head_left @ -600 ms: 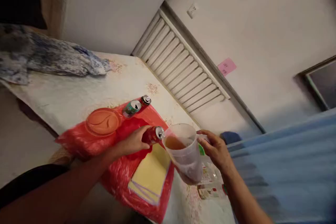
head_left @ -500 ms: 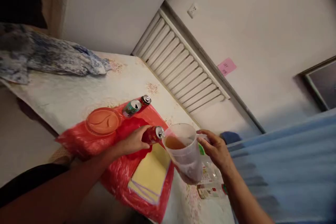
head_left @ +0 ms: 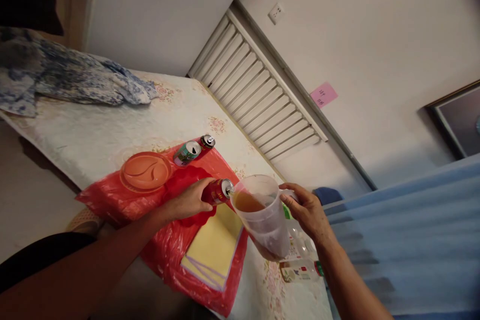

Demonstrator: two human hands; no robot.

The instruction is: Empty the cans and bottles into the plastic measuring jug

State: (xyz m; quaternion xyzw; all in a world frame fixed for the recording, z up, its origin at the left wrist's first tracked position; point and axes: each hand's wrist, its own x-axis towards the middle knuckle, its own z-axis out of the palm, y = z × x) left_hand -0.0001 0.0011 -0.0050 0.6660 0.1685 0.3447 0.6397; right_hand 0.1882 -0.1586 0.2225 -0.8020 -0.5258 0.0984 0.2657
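Observation:
My left hand [head_left: 191,201] is wrapped round a red drink can [head_left: 214,192], its opened top turned toward a translucent plastic pitcher [head_left: 268,232]. By its handle, my right hand [head_left: 307,212] grips the pitcher, which is tilted so that its brown liquid [head_left: 248,203] lies against the rim beside the can. The can's top and the rim are touching or almost so. Below the can are a red wavy-edged dish [head_left: 180,183], partly hidden by my left hand, and a folded yellow cloth [head_left: 215,240].
Red plastic sheeting [head_left: 165,260] covers part of the floral tablecloth [head_left: 180,100]. An orange round lid [head_left: 146,171], a green can [head_left: 186,154] and another dark-topped red can [head_left: 207,142] stand beyond my left hand. Clear bottles [head_left: 300,271] lie under my right arm. A radiator [head_left: 258,85] lines the wall.
Both hands keep nearly the same place, with the can and pitcher still together. The whole view has shifted very slightly and is sharper.

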